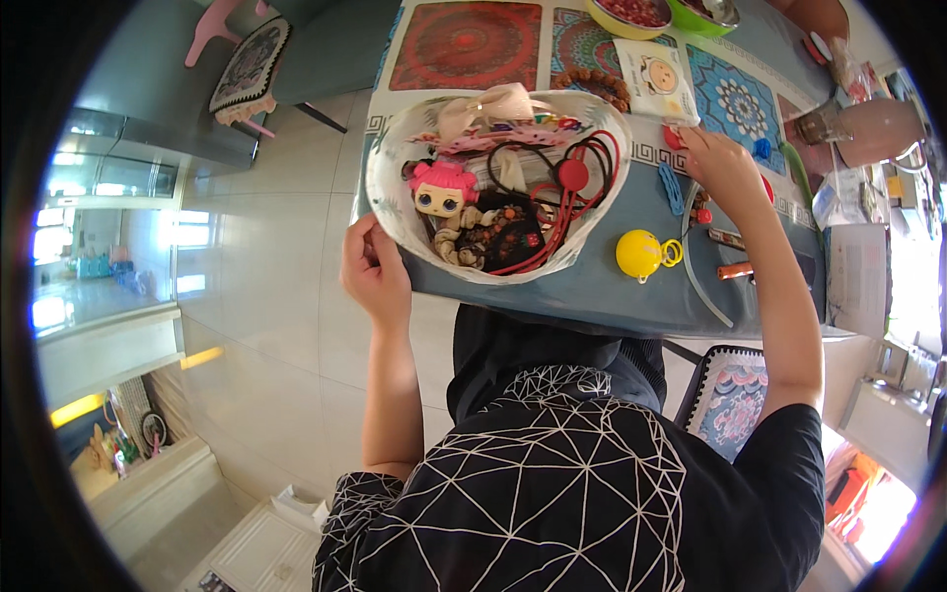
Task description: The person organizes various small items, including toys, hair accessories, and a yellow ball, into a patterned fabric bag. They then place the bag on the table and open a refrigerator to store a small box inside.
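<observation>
A pale patterned fabric basket (385, 214) sits at the table's near left edge. Inside it lie a pink-haired doll head (442, 189), a beige scrunchie (451, 240), red and black cords with a red disc (573, 175), and a cream bow (486, 111). My left hand (377, 270) touches the basket's lower left rim with curled fingers. On the right, my right hand (714, 164) has its fingertips on a small red item (673, 137), just below a white packet with a cartoon face (658, 80). A blue hair tie bundle (670, 189) lies beside that hand. Nearer me is a yellow round case (639, 254).
Two bowls, yellow (632, 26) and green (703, 22), stand at the far edge. A brown beaded ring (592, 87) lies behind the basket. A clear curved strip (699, 277) and an orange-brown tube (734, 271) lie at right. Another person's arm (814, 15) shows at top right.
</observation>
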`<action>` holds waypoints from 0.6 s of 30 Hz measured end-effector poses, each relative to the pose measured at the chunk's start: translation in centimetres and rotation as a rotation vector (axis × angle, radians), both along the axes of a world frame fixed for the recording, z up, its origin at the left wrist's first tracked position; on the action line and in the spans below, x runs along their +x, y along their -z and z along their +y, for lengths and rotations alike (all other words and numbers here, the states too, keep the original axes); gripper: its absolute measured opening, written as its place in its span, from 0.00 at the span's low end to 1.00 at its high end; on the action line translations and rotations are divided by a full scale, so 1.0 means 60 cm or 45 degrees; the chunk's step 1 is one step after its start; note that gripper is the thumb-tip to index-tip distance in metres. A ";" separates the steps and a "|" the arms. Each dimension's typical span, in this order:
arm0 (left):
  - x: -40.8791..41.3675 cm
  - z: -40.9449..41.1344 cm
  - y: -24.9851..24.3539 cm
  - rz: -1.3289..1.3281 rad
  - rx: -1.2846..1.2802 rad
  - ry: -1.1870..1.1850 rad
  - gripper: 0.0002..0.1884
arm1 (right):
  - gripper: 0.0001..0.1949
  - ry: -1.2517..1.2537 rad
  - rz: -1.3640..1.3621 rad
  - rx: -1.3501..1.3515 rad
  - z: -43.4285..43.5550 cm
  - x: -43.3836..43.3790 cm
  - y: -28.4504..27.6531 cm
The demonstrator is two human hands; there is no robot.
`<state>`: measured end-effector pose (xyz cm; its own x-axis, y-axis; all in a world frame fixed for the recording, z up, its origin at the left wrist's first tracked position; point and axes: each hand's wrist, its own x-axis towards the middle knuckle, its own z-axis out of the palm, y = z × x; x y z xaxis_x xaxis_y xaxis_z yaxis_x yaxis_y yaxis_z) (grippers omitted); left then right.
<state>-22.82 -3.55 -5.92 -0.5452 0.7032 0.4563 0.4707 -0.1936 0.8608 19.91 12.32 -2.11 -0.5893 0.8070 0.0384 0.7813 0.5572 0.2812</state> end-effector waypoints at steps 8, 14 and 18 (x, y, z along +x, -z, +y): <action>-0.007 -0.004 0.007 0.023 -0.003 -0.020 0.07 | 0.16 0.156 0.787 0.123 -0.034 -0.034 -0.078; -0.002 0.002 -0.005 0.074 -0.021 -0.044 0.08 | 0.10 0.133 1.492 -0.210 -0.073 -0.156 -0.195; -0.003 0.003 -0.002 0.050 0.010 -0.033 0.08 | 0.09 -0.202 1.217 -0.147 -0.078 -0.225 -0.220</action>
